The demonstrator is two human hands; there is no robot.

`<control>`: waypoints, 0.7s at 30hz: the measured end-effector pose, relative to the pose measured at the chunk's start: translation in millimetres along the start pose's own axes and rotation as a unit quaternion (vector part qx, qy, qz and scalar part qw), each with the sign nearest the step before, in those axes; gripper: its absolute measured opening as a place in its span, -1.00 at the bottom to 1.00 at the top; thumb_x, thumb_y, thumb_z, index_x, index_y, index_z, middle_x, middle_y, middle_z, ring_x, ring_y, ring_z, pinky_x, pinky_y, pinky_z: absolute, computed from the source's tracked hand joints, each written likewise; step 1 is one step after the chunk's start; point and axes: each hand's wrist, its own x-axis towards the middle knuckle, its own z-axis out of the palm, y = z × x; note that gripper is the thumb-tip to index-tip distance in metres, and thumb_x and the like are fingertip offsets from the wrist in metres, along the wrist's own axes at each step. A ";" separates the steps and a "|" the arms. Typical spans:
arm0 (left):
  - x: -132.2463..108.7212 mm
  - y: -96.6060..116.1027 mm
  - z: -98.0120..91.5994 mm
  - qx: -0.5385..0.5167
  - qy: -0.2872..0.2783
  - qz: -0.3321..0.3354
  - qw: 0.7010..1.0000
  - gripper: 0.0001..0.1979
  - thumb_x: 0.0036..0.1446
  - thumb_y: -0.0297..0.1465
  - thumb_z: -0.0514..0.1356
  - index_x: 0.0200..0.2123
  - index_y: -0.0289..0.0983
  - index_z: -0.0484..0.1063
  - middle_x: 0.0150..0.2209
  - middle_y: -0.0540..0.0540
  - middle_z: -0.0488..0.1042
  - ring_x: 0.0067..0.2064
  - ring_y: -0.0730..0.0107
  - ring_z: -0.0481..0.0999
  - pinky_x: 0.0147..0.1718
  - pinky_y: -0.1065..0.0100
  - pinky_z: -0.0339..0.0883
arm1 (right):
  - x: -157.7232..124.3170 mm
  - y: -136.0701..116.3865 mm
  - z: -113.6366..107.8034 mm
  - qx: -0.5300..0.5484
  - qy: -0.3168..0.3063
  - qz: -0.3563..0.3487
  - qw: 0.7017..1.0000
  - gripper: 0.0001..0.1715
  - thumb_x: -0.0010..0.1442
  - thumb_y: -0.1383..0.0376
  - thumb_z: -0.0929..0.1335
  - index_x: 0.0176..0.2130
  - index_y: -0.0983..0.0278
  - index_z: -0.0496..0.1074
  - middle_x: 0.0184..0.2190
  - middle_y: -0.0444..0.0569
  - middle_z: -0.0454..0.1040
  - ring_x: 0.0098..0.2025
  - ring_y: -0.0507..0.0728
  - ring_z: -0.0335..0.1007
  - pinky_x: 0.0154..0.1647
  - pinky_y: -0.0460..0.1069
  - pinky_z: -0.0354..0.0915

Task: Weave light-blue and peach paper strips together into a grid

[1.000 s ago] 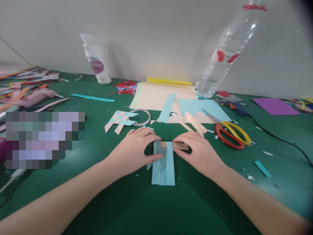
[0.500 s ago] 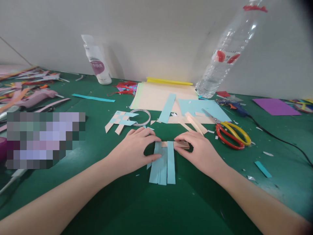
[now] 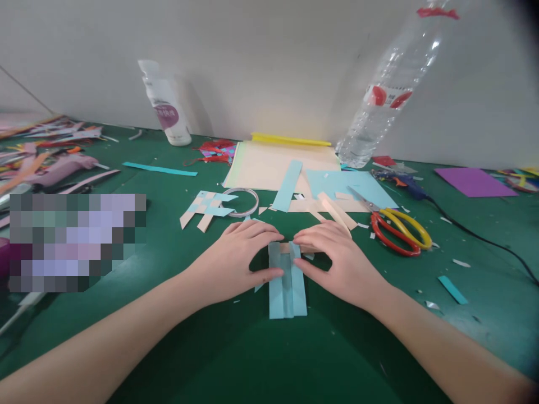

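Several light blue paper strips (image 3: 288,286) lie side by side on the green table (image 3: 261,359), running toward me. A peach strip (image 3: 290,247) crosses their far ends. My left hand (image 3: 236,258) pinches the left edge of the blue strips with thumb and fingers. My right hand (image 3: 337,258) presses on the right edge and on the peach strip, fingers curved down over them. Both hands touch the strips from opposite sides.
Red and yellow scissors (image 3: 400,230) lie right of my hands. A woven blue-and-peach piece (image 3: 206,207) and a metal ring (image 3: 244,201) sit to the left. Peach paper (image 3: 273,163), blue paper (image 3: 357,188), a clear bottle (image 3: 387,90), a white glue bottle (image 3: 166,106) and a black cable (image 3: 484,241) lie behind.
The blue strips were fanned apart half a second ago; now they lie squared together and slightly to the right. My right hand has slid left over the peach strip.
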 end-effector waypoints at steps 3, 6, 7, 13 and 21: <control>-1.0 0.0 2.0 0.004 -0.005 0.000 1.000 -0.59 0.10 -0.12 0.15 -0.02 -0.17 0.31 0.01 -0.10 0.36 0.07 0.17 0.29 0.02 0.11 0.13 | 0.0 -1.0 0.5 -0.010 -0.009 -0.007 1.000 -0.77 0.14 0.21 0.34 -0.16 0.19 0.40 -0.18 -0.07 0.50 -0.08 0.14 0.38 0.13 0.19 0.11; -1.1 0.8 3.6 0.006 -0.002 0.008 1.000 -0.59 0.09 -0.11 0.16 -0.03 -0.17 0.31 0.00 -0.09 0.36 0.05 0.19 0.29 0.01 0.12 0.13 | -0.5 -2.1 0.2 -0.008 -0.017 -0.018 1.000 -0.76 0.14 0.18 0.34 -0.16 0.18 0.42 -0.16 -0.07 0.49 -0.07 0.14 0.37 0.15 0.20 0.09; -1.1 1.3 4.2 0.006 0.000 0.009 1.000 -0.59 0.09 -0.11 0.16 -0.04 -0.17 0.31 0.00 -0.09 0.36 0.06 0.20 0.28 0.01 0.13 0.14 | -0.7 -2.5 0.1 -0.005 -0.022 -0.022 0.999 -0.74 0.14 0.17 0.34 -0.15 0.18 0.42 -0.15 -0.07 0.48 -0.06 0.14 0.36 0.16 0.19 0.09; -0.6 4.5 7.8 0.010 -0.005 0.008 1.000 -0.64 0.11 -0.16 0.15 -0.07 -0.19 0.31 -0.01 -0.08 0.34 0.07 0.19 0.26 -0.01 0.14 0.16 | -0.4 -3.4 -0.2 0.009 -0.051 -0.045 0.998 -0.73 0.15 0.17 0.34 -0.14 0.19 0.44 -0.08 -0.04 0.44 -0.01 0.14 0.30 0.15 0.17 0.08; -0.3 2.4 7.5 0.016 -0.007 0.016 1.000 -0.70 0.16 -0.18 0.12 -0.08 -0.17 0.31 -0.01 -0.08 0.33 0.06 0.21 0.27 -0.01 0.13 0.15 | -0.5 -1.2 -0.5 0.018 -0.080 -0.059 0.995 -0.78 0.20 0.19 0.31 -0.18 0.18 0.48 -0.08 -0.04 0.44 0.00 0.13 0.29 0.15 0.17 0.05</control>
